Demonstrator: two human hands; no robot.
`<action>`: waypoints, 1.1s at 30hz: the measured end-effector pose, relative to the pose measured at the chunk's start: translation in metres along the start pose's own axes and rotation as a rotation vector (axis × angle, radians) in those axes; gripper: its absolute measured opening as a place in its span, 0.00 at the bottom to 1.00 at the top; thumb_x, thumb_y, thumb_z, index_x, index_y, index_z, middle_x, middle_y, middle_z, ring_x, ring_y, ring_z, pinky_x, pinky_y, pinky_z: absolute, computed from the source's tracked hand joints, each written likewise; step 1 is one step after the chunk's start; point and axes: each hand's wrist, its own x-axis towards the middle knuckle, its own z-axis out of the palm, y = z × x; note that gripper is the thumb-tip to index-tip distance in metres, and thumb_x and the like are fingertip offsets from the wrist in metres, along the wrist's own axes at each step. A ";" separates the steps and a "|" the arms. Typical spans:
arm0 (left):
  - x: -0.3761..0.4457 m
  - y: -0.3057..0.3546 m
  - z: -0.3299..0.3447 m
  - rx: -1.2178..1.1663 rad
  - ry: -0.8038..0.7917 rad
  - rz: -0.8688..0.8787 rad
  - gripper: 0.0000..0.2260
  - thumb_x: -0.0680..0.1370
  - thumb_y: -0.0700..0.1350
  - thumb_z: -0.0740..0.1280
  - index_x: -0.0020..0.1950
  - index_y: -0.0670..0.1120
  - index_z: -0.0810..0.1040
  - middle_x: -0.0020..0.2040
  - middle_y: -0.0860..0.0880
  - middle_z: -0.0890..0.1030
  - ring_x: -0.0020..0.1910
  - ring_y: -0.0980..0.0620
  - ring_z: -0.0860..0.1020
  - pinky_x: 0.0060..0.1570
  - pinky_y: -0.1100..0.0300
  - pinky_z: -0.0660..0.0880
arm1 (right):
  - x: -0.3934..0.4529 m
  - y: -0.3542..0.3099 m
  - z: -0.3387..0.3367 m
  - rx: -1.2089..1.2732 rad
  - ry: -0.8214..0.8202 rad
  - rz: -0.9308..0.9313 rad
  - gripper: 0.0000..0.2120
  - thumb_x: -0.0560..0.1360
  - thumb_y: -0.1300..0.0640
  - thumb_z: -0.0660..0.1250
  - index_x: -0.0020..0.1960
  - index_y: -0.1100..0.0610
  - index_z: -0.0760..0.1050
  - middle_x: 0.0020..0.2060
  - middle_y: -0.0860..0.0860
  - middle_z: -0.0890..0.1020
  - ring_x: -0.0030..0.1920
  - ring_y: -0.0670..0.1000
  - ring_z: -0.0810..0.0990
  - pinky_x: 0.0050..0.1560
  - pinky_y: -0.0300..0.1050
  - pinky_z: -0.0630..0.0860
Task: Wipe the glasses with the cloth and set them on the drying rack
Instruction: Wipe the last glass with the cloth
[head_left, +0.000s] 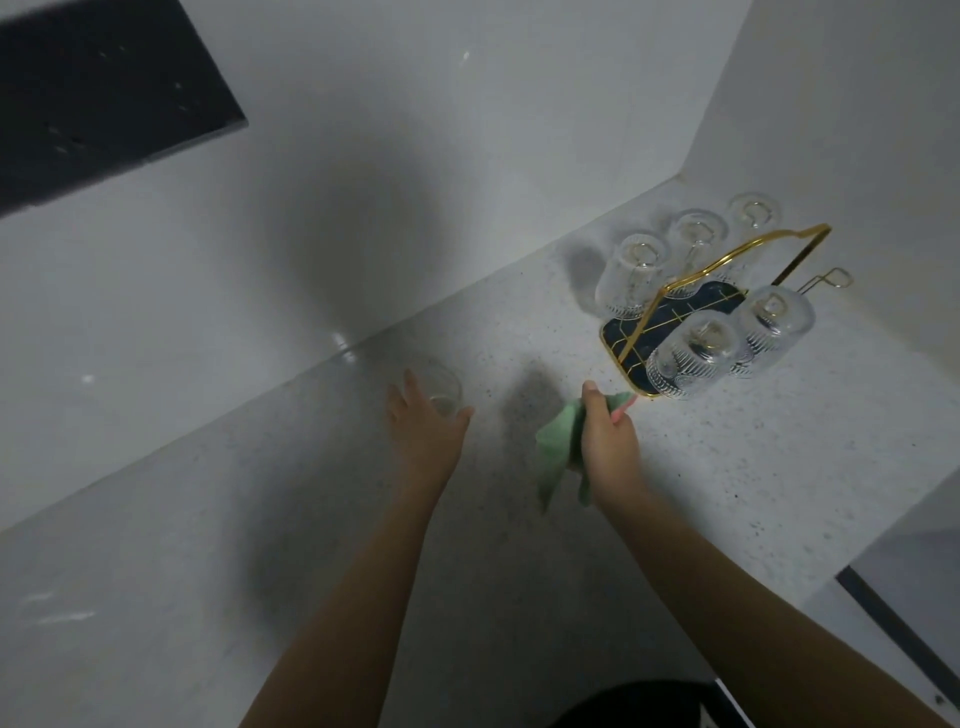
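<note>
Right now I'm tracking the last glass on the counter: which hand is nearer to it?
Left. The left hand reaches open right at the glass; the right hand holds the cloth off to its right.

I am logging: rack (727, 254) showing glossy gold metal wire; glasses (693, 353) looking clear, ribbed; cloth (558, 441) appearing soft green fabric; counter (727, 493) showing matt speckled stone.

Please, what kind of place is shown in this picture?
Probably a home kitchen corner. A speckled countertop meets plain white walls, and a gold wire drying rack holds upturned glasses. The right hand grips a green cloth.
</note>
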 end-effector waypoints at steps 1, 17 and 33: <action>0.003 -0.001 0.001 -0.036 0.003 0.004 0.43 0.75 0.53 0.71 0.80 0.44 0.47 0.80 0.40 0.51 0.78 0.39 0.54 0.74 0.46 0.57 | 0.002 0.000 0.000 0.003 0.001 0.009 0.20 0.80 0.43 0.53 0.47 0.60 0.71 0.43 0.56 0.77 0.47 0.57 0.76 0.50 0.50 0.68; -0.056 0.026 -0.004 -0.774 -0.161 0.067 0.48 0.64 0.44 0.79 0.78 0.54 0.56 0.61 0.46 0.74 0.59 0.50 0.77 0.55 0.55 0.77 | -0.020 -0.015 -0.028 0.135 -0.212 -0.166 0.24 0.81 0.43 0.48 0.62 0.56 0.75 0.46 0.49 0.80 0.50 0.38 0.78 0.50 0.28 0.71; -0.157 0.070 -0.015 -1.118 -0.410 0.197 0.21 0.74 0.61 0.62 0.58 0.50 0.81 0.53 0.49 0.85 0.53 0.53 0.84 0.48 0.59 0.79 | -0.106 0.018 -0.059 -0.332 -0.331 -0.957 0.31 0.76 0.34 0.44 0.75 0.48 0.51 0.76 0.41 0.51 0.76 0.41 0.43 0.74 0.35 0.42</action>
